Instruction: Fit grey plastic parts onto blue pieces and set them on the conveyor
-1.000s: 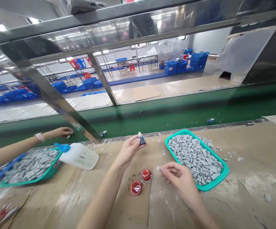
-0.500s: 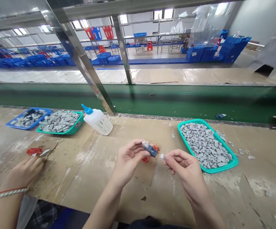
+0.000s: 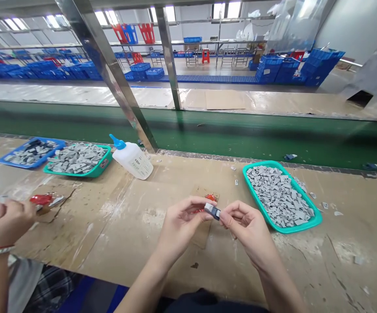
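Between the thumb and fingers of my left hand (image 3: pixel 185 221) is a small dark blue-grey plastic part (image 3: pixel 215 212) with a light grey end piece. My right hand (image 3: pixel 245 221) is closed in a pinch at the part's right end, around a small light grey piece that the fingertips now mostly hide. Behind the hands lies a cardboard scrap (image 3: pixel 203 238) with red, wet-looking patches (image 3: pixel 211 198). On the right stands a green tray (image 3: pixel 252 196) heaped with small light grey plastic pieces (image 3: pixel 278 198).
A white squeeze bottle (image 3: pixel 134 161) with a blue nozzle leans left of centre. Further left stand a second green tray (image 3: pixel 101 170) and a blue tray (image 3: pixel 4 161), both full of parts. A co-worker's hands (image 3: pixel 7 219) are at the far left. A green conveyor belt (image 3: pixel 208 134) runs behind.
My right hand has brought the small light grey piece left to the dark part's end. My left hand has turned the part. The co-worker's hand has moved left, off the red patch.
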Tool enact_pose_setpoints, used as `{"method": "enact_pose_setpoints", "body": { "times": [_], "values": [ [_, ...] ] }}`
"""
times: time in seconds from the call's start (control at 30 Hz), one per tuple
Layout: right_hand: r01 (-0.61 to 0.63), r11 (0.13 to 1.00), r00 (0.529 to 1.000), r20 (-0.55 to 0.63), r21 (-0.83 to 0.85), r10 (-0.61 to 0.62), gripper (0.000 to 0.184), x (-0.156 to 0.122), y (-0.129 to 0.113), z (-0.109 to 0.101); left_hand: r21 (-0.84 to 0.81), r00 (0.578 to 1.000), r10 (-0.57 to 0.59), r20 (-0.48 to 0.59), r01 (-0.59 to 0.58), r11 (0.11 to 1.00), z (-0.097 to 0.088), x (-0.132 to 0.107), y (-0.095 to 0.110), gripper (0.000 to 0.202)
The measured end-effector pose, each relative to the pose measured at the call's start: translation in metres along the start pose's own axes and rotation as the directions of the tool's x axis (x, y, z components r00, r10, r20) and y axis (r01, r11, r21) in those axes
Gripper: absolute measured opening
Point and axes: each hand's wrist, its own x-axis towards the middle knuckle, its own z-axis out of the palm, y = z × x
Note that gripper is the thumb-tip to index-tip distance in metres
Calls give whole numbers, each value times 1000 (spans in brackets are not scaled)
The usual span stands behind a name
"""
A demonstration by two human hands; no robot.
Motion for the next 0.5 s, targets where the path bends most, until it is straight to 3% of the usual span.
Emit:
{"method": "enact_pose_setpoints", "body": {
  "times": [0.2,0.37,0.5],
  "values": [
    [-82,997,981,175,-13,83,29,4,4,-4,12,999,-16,-35,16,1000,5,0,-17,13],
    [-65,994,983,175,86,50,28,12,7,-2,-96,987,-121,110,132,987,4,12,-24,41],
    [-87,993,968,244,78,65,27,16,1,-9,-93,979,-115,168,132,987,5,14,-28,49]
  ]
}}
